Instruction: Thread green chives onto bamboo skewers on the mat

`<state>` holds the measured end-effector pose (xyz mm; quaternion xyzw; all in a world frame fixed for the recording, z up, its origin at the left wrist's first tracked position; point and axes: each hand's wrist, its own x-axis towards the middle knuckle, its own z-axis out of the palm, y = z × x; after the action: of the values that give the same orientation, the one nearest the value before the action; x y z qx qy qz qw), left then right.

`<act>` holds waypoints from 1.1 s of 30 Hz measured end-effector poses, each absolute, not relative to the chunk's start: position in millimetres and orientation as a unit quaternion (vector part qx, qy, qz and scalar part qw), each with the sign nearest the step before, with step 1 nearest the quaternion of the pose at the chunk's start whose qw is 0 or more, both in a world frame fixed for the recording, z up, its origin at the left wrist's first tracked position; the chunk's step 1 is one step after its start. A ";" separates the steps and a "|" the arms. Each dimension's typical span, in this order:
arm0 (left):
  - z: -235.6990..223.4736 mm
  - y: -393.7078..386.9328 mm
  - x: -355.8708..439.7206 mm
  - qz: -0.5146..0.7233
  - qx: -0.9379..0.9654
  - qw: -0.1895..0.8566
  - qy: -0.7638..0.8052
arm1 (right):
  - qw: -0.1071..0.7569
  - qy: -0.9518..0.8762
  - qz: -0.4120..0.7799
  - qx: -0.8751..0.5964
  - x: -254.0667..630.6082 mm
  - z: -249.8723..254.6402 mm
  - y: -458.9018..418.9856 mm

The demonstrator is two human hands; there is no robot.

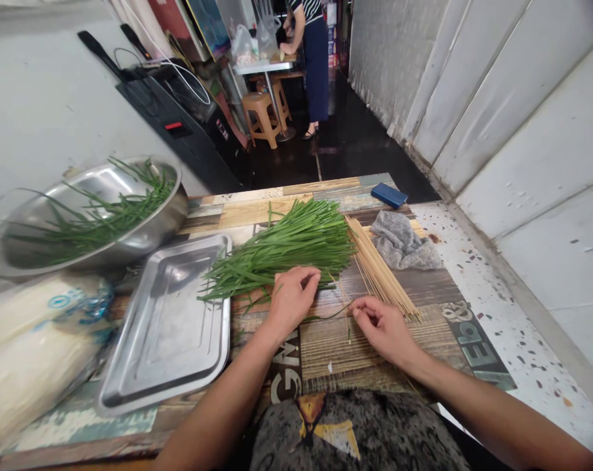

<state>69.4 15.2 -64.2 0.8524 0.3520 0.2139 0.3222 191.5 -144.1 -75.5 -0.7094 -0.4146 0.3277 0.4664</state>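
A large pile of green chives (287, 245) lies on the wood-patterned table. At its near edge is my left hand (294, 297), thumb and forefinger pinched together; what they hold, if anything, is too small to make out. My right hand (382, 327) is closed, its fingertips pinching the end of a single chive strand (328, 317) that stretches left over the table. Between my hands a thin wooden skewer (346, 314) crosses that strand; I cannot tell whether it is held. A bundle of wooden skewers (385, 275) lies just beyond my right hand.
A metal tray (166, 320) sits left of the chives, with a steel bowl (179, 209) of more greens behind it. Plastic-wrapped pale packages (46, 353) fill the near left. A grey cloth (404, 242) and blue box (389, 195) lie right. A person (313, 59) stands at a far table.
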 end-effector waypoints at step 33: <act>-63.3 13.3 71.1 0.222 0.849 0.333 0.344 | 0.471 -0.410 0.326 -0.710 191.1 -74.0 -144.6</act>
<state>71.1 13.3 -63.3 0.8493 0.3440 0.2216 0.3335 191.1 -144.6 -74.0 -0.7102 -0.4098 0.3258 0.4706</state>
